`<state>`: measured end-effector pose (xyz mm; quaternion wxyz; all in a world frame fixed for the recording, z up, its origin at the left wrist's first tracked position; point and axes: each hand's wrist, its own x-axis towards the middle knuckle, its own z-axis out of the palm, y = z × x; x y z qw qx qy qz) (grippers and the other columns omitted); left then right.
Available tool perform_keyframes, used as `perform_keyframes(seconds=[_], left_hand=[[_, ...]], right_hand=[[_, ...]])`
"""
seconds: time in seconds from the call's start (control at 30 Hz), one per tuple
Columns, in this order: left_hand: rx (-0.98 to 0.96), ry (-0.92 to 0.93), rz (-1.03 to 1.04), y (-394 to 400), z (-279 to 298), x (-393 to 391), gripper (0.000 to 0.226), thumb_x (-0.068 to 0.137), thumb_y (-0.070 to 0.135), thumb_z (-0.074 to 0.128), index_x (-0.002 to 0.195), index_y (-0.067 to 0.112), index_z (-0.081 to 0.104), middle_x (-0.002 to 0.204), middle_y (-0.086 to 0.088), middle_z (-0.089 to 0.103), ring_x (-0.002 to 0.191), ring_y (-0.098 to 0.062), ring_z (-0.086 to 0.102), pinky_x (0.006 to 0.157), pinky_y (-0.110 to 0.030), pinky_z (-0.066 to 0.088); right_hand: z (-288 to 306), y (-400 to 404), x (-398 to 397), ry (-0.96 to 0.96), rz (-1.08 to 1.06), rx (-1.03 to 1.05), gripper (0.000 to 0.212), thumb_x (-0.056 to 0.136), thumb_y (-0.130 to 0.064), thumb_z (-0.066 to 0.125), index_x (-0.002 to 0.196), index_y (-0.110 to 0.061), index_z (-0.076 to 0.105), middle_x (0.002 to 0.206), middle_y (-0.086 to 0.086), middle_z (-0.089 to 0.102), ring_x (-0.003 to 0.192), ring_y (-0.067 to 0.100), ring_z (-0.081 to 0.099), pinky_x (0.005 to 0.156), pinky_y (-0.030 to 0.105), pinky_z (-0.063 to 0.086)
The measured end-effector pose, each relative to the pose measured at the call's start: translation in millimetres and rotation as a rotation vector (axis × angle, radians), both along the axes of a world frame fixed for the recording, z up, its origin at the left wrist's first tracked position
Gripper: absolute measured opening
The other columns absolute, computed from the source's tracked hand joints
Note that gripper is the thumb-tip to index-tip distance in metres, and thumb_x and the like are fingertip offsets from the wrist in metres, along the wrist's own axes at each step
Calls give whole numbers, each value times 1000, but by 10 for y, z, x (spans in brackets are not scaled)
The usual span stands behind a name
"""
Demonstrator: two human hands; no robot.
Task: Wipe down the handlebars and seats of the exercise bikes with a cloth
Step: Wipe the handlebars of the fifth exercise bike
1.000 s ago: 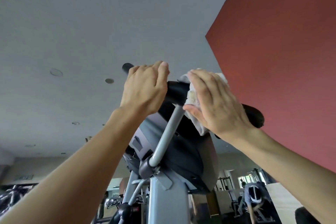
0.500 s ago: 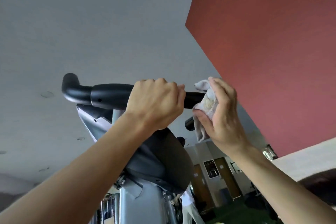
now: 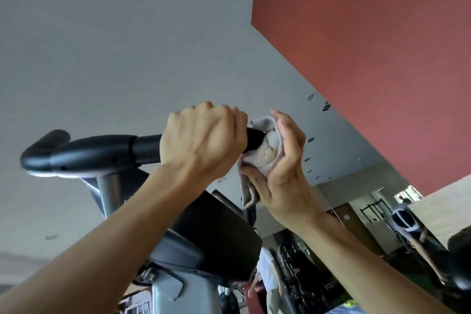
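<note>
Fingers of right hand [image 3: 280, 160] curled round cloth [image 3: 267, 153] on handlebar [image 3: 102, 150] end; left hand [image 3: 201, 137] gripping bar just beside. Bar axis runs left-right; unwiped length lies leftward.

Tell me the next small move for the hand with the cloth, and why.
Probably slide the right hand and its cloth outward along the handlebar, away from the left hand. The cloth is wrapped on the bar right beside the gripping left hand, so the inward way is blocked.
</note>
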<state>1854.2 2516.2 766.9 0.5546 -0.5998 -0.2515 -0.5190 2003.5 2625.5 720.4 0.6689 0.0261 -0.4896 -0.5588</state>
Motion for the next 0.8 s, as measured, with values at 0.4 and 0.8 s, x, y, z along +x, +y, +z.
perform_keyframes(seconds=[0.4,0.8], left_hand=[[38,-20,-2,24,-22,17,53,107,35,29,59,13,38,58,-3,36,49,-21,28,53,-37,15],[-134,185,-112,-37,59,-268,43,108,31,28,67,19,36,68,0,45,59,-18,39,64,-35,31]], right_hand=[[-97,251,67,23,162,-114,66,101,-8,54,149,-7,9,149,29,19,147,27,34,117,36,39],[-89,-151,18,20,-59,-102,65,95,-4,59,146,-2,17,141,31,26,140,27,40,115,43,41]])
